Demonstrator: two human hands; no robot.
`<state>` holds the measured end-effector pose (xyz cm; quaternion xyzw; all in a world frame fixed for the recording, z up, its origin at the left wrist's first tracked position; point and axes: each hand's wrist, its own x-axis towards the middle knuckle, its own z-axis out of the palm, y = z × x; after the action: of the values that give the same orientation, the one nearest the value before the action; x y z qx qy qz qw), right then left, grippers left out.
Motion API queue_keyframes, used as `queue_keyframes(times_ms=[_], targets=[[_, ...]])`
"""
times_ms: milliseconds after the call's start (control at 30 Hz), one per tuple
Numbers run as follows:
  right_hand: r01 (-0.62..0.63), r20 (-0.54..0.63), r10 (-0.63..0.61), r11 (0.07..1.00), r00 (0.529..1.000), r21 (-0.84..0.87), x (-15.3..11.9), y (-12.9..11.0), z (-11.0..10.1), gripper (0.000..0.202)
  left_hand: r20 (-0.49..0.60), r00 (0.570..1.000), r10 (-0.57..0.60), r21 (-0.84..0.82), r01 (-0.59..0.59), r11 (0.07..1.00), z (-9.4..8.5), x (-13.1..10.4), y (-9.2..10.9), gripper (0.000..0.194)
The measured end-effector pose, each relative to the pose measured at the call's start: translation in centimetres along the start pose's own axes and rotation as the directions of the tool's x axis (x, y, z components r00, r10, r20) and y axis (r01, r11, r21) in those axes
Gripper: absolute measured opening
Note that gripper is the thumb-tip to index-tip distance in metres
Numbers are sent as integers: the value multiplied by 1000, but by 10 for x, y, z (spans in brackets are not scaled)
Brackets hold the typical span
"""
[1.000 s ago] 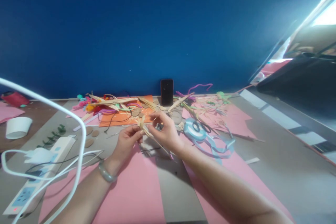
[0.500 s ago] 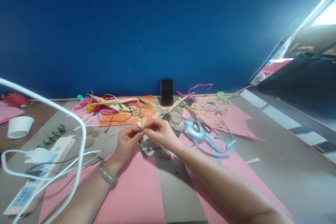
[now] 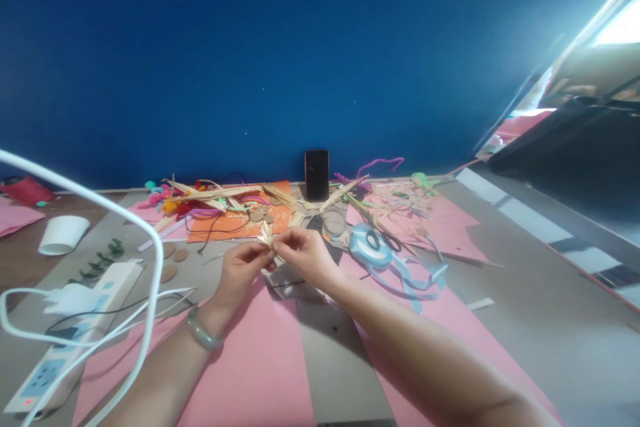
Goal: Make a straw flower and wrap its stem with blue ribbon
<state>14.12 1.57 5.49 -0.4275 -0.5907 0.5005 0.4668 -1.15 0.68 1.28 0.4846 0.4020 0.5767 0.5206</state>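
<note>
A small pale flower of husk strips [image 3: 266, 233] is pinched between my two hands over the middle of the table. My left hand [image 3: 246, 265] grips it low from the left, thumb against fingertips. From the right, my right hand [image 3: 306, 255] closes thumb and forefinger at its base, touching the left fingertips. The strips fan out above the fingers, while the lower part is hidden by them. Pink paper sheets [image 3: 250, 360] lie under my forearms. Just beyond my hands is an orange sheet [image 3: 200, 230] scattered with husk pieces and wooden discs.
A phone [image 3: 317, 175] leans against the blue wall. Blue ribbon [image 3: 370, 245] and scissors [image 3: 383, 240] lie right of my hands. At left are a power strip [image 3: 75, 340], a white cable [image 3: 156, 267] looping in front, and a white cup [image 3: 63, 235]. Husk scraps [image 3: 400, 207] cover more pink paper.
The white cup at the left has shifted to the right. The flower has turned slightly in my fingers and its strips look more spread. Both hands keep their pinch.
</note>
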Motion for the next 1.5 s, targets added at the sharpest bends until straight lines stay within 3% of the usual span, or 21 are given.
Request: queue_keyframes(times_ms=[367,733,1200,1500], targets=[[-21,-48,29,987,998,156,-2,4,7,13,11,1000,-18,-34,18,999,-3,2,-4,19],[-83,41,75,959,996,272,-4,2,4,21,34,996,-80,-61,82,995,-5,3,1,19],[-100,118,63,938,991,333,-2,4,0,20,128,985,-116,-50,124,991,-5,2,6,20],[-105,101,77,944,992,312,-3,2,0,26,121,986,-114,-84,125,989,-4,3,4,20]])
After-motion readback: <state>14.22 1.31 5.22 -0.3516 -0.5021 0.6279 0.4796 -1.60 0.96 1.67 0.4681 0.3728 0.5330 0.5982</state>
